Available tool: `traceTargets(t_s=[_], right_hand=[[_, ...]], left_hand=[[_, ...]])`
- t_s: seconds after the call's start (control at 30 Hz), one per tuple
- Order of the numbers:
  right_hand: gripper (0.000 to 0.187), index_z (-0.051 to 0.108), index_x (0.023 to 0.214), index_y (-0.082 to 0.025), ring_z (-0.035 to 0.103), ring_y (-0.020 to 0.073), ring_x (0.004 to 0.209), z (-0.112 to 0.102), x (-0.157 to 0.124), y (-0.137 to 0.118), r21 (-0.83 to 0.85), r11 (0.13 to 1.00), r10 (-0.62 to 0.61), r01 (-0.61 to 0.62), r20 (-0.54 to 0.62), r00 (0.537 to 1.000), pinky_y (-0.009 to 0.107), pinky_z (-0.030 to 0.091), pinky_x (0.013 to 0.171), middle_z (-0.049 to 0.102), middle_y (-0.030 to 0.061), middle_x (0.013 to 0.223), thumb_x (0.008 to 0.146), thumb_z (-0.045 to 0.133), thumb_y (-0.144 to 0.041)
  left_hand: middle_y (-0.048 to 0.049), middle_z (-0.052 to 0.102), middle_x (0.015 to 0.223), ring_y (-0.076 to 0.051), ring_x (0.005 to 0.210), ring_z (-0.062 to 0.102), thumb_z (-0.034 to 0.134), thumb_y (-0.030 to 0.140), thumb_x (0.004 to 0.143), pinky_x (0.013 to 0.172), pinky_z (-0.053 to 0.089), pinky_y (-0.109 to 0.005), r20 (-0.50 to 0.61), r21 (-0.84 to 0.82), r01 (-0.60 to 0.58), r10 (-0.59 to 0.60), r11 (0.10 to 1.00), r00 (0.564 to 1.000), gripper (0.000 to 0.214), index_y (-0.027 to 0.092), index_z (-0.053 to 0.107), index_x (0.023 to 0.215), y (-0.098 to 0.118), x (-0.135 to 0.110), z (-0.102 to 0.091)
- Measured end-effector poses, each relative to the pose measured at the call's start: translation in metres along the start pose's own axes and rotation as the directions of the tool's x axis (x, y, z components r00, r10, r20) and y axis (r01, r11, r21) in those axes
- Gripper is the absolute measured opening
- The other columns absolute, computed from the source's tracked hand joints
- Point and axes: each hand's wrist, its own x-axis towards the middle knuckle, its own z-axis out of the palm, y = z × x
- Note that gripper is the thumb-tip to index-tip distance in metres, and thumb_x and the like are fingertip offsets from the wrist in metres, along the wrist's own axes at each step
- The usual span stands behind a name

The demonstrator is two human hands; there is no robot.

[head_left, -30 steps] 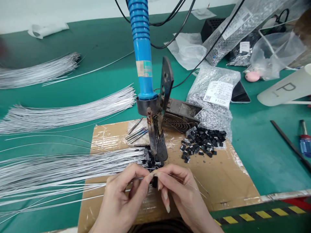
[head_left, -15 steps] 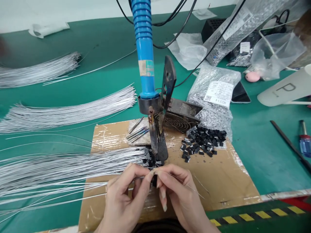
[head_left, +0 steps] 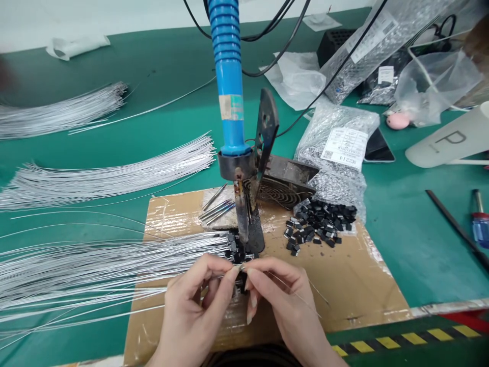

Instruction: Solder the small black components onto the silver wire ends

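Both hands meet just below the tip of a blue-handled soldering iron (head_left: 231,102), which is held upright in a stand. My left hand (head_left: 204,300) is closed in a pinch, thumb against forefinger, on a thin wire whose end is mostly hidden by the fingers. Opposite it, my right hand (head_left: 280,298) pinches a thin silvery wire (head_left: 309,305) that runs back through the hand and out at its right. The fingertips nearly touch at a tiny part too small to make out. Behind them lie white wires (head_left: 183,250) with black connectors (head_left: 232,244) on their ends.
Loose black connector shells (head_left: 321,221) are heaped on the cardboard (head_left: 355,280). Spare metal tips (head_left: 217,209) lie behind the wires. A fan (head_left: 286,178) stands behind the iron. Further wire bundles (head_left: 114,173), a bubble-wrap bag (head_left: 340,127) and a screwdriver (head_left: 480,224) surround the work.
The fingertips have parted slightly, so a tiny part shows between them. My left hand has shifted a little to the left; both hands keep their pinch.
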Motion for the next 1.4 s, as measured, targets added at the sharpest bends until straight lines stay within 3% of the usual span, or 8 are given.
traceTargets(t_s=[0.17,0.43,0.73,0.83,1.17,1.4], right_hand=[[0.016,0.085,0.088,-0.020,0.064,0.0083,0.048,0.001,-0.001,0.001,-0.067,0.997,-0.029,0.026,-0.033,0.999,0.019,0.054,0.054,0.069,-0.0014,0.066,0.089,0.084,-0.036],[0.019,0.084,0.084,-0.019,0.063,0.0095,0.049,-0.001,-0.003,0.001,-0.093,0.995,-0.038,0.034,-0.042,0.998,0.020,0.053,0.054,0.069,-0.0011,0.061,0.089,0.084,-0.037],[0.023,0.081,0.080,-0.016,0.064,0.0091,0.047,-0.010,0.006,-0.019,-0.090,0.987,0.141,-0.133,0.083,0.987,0.019,0.053,0.049,0.066,-0.0025,0.062,0.087,0.085,-0.038],[0.025,0.081,0.082,-0.016,0.065,0.0086,0.048,-0.011,0.005,-0.022,-0.099,0.985,0.148,-0.140,0.087,0.985,0.019,0.054,0.050,0.067,-0.0020,0.066,0.088,0.085,-0.039],[0.020,0.082,0.083,-0.017,0.064,0.0058,0.045,-0.004,0.000,0.000,0.061,0.997,0.046,-0.047,0.023,0.999,0.016,0.054,0.049,0.068,-0.0026,0.066,0.090,0.084,-0.036],[0.018,0.085,0.083,-0.020,0.063,0.0060,0.045,0.010,-0.001,0.008,0.175,0.984,0.022,-0.011,-0.063,0.998,0.016,0.055,0.049,0.069,-0.0020,0.066,0.087,0.086,-0.037]], left_hand=[[0.0021,0.069,0.066,-0.012,0.056,0.057,0.070,0.027,0.094,0.052,0.040,-0.023,0.006,0.013,-0.023,0.023,1.000,1.000,0.017,0.022,0.074,0.079,0.001,-0.001,0.000],[0.0014,0.075,0.072,-0.014,0.066,0.064,0.071,0.025,0.094,0.058,0.044,-0.024,0.021,0.016,-0.048,0.047,0.999,0.999,0.016,0.025,0.077,0.080,-0.002,-0.002,-0.001],[0.0015,0.070,0.072,-0.013,0.062,0.059,0.069,0.024,0.095,0.055,0.040,-0.025,0.068,0.027,-0.081,0.079,0.996,0.995,0.016,0.025,0.077,0.081,-0.004,-0.004,-0.002],[0.0011,0.072,0.073,-0.013,0.063,0.061,0.069,0.024,0.095,0.056,0.041,-0.025,0.059,0.049,-0.074,0.071,0.996,0.996,0.016,0.024,0.076,0.082,-0.004,-0.005,-0.002],[0.0047,0.071,0.067,-0.010,0.054,0.056,0.069,0.025,0.096,0.053,0.039,-0.024,-0.021,0.117,-0.112,0.116,0.987,0.993,0.013,0.024,0.075,0.084,-0.005,-0.006,0.003],[0.0032,0.074,0.068,-0.011,0.059,0.064,0.072,0.026,0.094,0.056,0.045,-0.021,-0.093,0.067,-0.077,0.083,0.995,0.992,0.011,0.023,0.076,0.084,-0.006,-0.009,0.009]])
